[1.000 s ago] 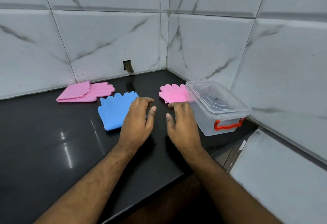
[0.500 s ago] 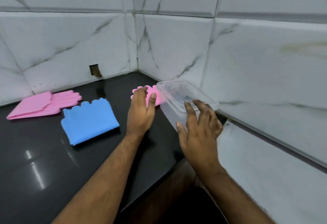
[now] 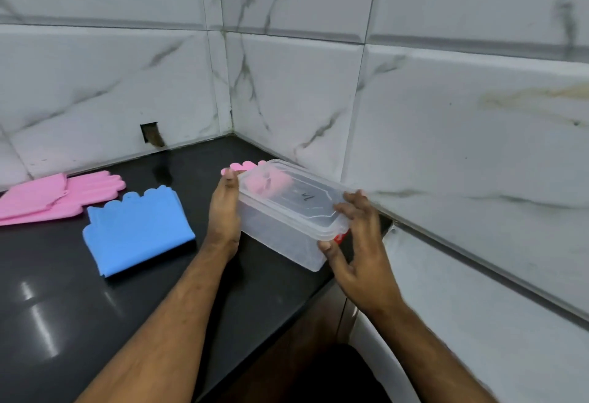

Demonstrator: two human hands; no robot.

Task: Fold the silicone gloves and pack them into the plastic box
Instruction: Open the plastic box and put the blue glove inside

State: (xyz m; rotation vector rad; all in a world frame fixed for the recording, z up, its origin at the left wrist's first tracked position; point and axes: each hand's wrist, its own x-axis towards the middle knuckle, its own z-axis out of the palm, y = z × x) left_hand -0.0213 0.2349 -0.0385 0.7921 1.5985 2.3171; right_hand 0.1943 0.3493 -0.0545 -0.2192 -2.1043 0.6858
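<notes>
Your hands (image 3: 223, 211) (image 3: 360, 243) hold the box (image 3: 280, 227) at both ends; it looks light and slippery, so grip under the lid (image 3: 296, 198) rim.

Beyond my left hand (image 3: 223, 208) the pink glove (image 3: 243, 166) hides behind the plastic box (image 3: 287, 221), whose red handle (image 3: 340, 237) my right hand (image 3: 357, 243) mostly covers.
</notes>
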